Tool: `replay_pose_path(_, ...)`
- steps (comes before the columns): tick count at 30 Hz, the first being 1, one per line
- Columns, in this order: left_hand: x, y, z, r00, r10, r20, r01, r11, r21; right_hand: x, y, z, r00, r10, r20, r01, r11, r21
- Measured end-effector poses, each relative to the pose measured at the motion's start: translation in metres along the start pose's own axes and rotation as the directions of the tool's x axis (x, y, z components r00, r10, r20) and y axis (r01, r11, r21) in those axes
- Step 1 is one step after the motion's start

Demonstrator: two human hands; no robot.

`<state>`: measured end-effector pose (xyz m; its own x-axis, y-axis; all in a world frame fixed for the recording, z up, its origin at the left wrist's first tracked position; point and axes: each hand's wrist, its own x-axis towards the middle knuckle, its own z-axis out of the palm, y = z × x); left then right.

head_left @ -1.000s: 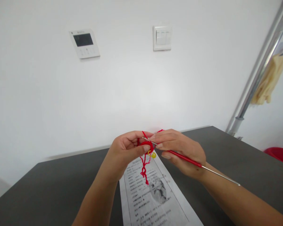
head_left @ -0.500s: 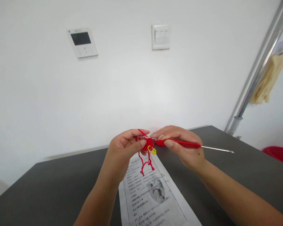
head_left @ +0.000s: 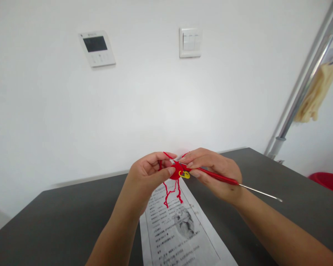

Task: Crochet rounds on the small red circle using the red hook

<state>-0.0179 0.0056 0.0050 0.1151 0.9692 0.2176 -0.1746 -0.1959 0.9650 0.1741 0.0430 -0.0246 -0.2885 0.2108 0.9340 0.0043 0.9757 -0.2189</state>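
Observation:
Between the thumb and fingers of my left hand is a small round piece of red crochet. A yellow stitch marker hangs from its right side. Red yarn dangles below the piece in loose strands, and another strand runs over my left forefinger. My right hand is closed on the red handle of a crochet hook. One metal end of the hook meets the top of the crochet; the other points down to the right. Whether the hook tip is inside a stitch is too small to tell.
Under my hands a printed sheet with a dark picture lies on the dark grey table. Behind stands a white wall with a panel and a light switch. At right are a metal pole and a red object.
The hook's far end has swung down and to the right. The stitch marker has turned to point rightward, and the crochet piece shows more of its face. My left hand has barely moved.

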Motion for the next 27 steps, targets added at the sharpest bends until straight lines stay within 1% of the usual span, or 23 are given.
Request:
replay_pose_path(3,-0.001,0.001,0.000,1.000,-0.007,-0.013,0.007,1.000,0.023,-0.004,0.003,0.002,0.999,0.045,-0.022,-0.043,0.998,0.053)
replay_pose_path(7,-0.002,0.002,-0.001,1.000,-0.003,-0.019,0.004,0.997,0.071,-0.007,0.006,0.003,0.990,0.135,-0.027,-0.126,0.967,0.220)
replay_pose_path(11,-0.003,0.005,-0.001,1.000,-0.002,-0.017,0.004,0.993,0.118,-0.004,0.006,0.000,0.973,0.229,0.016,-0.220,0.911,0.348)
replay_pose_path(14,-0.004,0.008,0.000,1.000,-0.014,-0.015,0.016,0.987,0.160,0.000,0.005,-0.005,0.963,0.259,0.076,-0.267,0.876,0.401)
replay_pose_path(17,-0.003,0.009,0.001,0.999,-0.032,-0.007,0.033,0.984,0.177,0.002,0.006,-0.012,0.954,0.261,0.150,-0.300,0.863,0.406)
replay_pose_path(20,-0.002,0.008,0.001,0.999,-0.039,0.017,0.035,0.983,0.181,0.003,0.008,-0.019,0.941,0.263,0.211,-0.326,0.867,0.377)
replay_pose_path(23,-0.002,0.006,0.000,0.999,-0.029,0.035,0.021,0.979,0.203,0.003,0.009,-0.024,0.927,0.253,0.277,-0.339,0.881,0.329)
replay_pose_path(27,-0.002,0.001,0.000,1.000,-0.016,0.009,0.013,0.964,0.265,0.004,0.008,-0.029,0.911,0.231,0.342,-0.321,0.918,0.234)
